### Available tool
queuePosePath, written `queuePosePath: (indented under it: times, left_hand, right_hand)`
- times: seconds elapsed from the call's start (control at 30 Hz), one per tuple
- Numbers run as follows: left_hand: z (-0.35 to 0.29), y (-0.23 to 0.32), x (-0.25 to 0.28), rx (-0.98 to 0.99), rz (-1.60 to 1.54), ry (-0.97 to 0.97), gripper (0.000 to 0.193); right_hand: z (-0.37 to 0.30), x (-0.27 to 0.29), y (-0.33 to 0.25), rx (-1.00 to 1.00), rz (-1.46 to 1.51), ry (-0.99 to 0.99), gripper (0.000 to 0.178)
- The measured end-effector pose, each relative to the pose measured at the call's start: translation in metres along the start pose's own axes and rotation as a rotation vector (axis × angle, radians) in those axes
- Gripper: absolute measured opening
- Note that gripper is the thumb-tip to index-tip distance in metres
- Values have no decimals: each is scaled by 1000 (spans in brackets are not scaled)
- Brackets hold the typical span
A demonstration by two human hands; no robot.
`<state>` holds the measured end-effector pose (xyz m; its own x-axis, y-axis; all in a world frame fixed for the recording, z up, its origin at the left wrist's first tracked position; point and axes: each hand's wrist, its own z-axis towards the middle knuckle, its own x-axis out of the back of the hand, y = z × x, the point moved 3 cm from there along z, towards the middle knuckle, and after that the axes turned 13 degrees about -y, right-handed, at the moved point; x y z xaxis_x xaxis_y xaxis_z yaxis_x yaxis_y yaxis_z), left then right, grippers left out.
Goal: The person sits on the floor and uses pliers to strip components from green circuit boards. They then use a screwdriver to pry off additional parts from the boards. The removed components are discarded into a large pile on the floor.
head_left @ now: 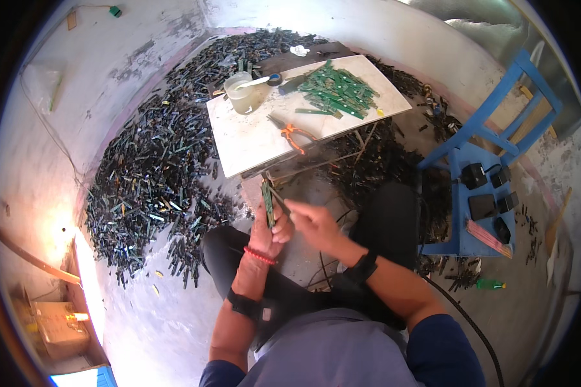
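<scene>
My left hand (270,226), with a red bead bracelet at the wrist, is closed around a narrow green circuit-board strip (266,193) that stands nearly upright, just off the table's near edge. My right hand (316,226) is closed on a thin, dark rod-like tool (277,198). The tool slants up and left, its tip against or close to the strip; its exact kind is too small to tell. Both hands are over my lap. Beyond them, pliers with orange handles (293,133) lie on the white-topped table (239,149).
A heap of green strips (339,90) covers the table's right part. A cloudy plastic cup (241,97) with a white-handled tool stands beside a roll of tape (275,79). Dark strips (155,161) spread over the floor. A blue chair (455,206) at right carries black boxes.
</scene>
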<state>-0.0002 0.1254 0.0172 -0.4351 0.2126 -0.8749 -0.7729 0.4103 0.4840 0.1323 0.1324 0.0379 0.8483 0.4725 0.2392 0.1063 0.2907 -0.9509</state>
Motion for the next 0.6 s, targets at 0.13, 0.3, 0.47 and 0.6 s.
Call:
queuePosePath:
  times: [0.13,0.3,0.47,0.6]
  left_hand:
    - [25,35,6,42,133,38,44]
    - [51,46,26,51,5,134,44]
    - [60,45,32,16,12,117,44]
    - [59,43,31,19,68,205,45]
  right_hand:
    - [39,29,-21,-533,741,-152,37]
    - [78,35,-12,-546,901,-248,31]
    - [85,36,2,-614,940,-239,36]
    - [79,28,6,-631,989,-162,37]
